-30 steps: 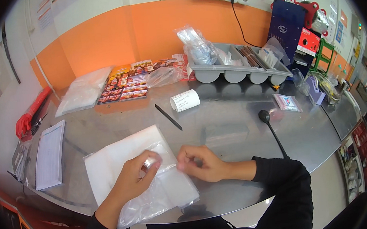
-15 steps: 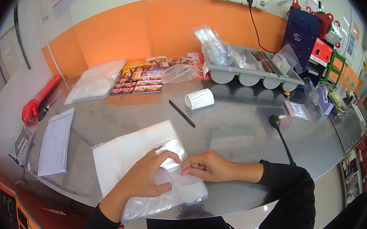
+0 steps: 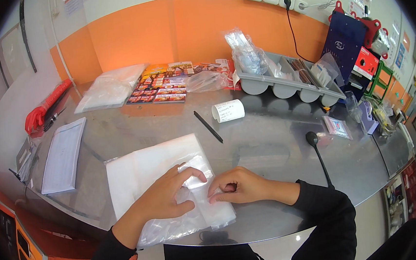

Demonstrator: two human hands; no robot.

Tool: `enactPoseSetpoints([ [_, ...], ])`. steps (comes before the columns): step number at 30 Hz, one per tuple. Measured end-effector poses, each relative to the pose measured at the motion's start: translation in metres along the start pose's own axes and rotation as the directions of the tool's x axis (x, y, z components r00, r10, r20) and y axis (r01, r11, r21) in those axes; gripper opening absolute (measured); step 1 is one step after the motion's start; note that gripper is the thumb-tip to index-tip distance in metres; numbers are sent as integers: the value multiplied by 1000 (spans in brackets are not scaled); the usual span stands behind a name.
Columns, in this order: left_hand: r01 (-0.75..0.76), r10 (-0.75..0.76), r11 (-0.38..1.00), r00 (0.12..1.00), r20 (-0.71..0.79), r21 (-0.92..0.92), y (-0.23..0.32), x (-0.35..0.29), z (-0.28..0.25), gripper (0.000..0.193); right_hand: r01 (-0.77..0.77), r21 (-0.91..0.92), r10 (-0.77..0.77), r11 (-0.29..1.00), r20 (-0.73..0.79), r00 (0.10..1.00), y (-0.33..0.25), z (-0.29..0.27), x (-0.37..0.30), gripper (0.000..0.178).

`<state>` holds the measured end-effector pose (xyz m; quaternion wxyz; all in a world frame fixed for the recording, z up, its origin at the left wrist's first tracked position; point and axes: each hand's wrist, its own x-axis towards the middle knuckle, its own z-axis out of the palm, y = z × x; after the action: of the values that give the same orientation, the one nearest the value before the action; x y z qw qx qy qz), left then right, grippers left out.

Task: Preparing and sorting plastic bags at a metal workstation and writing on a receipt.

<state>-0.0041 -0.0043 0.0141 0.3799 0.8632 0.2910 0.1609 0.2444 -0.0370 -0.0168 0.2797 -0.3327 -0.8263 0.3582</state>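
Observation:
A flat stack of whitish plastic bags [image 3: 144,159] lies near the table's front edge, its clear, crinkled lower part [image 3: 177,230] toward me. My left hand [image 3: 166,194] rests over the stack, thumb and forefinger spread apart in a curve with clear plastic showing between them. Close to its right, my right hand [image 3: 239,188] pinches thumb and fingertips together at the right side of the plastic. The thin film at those fingertips is hard to make out. A small, shiny folded piece of clear plastic [image 3: 195,172] lies just beyond the left fingers.
Beyond the stack lie a black pen [image 3: 208,127] and a curled paper label roll [image 3: 228,111]. A grey compartment tray [image 3: 282,77] stands at the back right, near a black gooseneck microphone [image 3: 312,139]. Papers [image 3: 63,156] and red plastic [image 3: 45,111] are at the left.
The right hand's fingers have bent slightly, with a rounder gap between thumb and forefinger. My left hand stays nearly in place. The whole view has shifted a little.

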Motion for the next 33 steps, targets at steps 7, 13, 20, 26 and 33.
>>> enactPoseSetpoints([
  [7,-176,192,966,979,-71,187,3,5,5,42,-72,375,121,924,-109,987,12,11,-1,10],
  [13,-7,13,999,980,-201,32,0,5,8,22,-199,618,404,761,-211,890,1,-7,0,14],
  [20,-38,-21,987,929,-368,-153,-8,7,16,11,135,-145,-138,980,-12,990,-11,-4,-3,31],
  [26,-94,87,995,972,-217,-20,-10,9,5,17,12,-51,-14,999,-39,999,-1,2,-1,15],
  [33,-113,125,991,975,-185,74,7,5,5,16,14,135,31,991,-326,945,5,11,3,16],
])
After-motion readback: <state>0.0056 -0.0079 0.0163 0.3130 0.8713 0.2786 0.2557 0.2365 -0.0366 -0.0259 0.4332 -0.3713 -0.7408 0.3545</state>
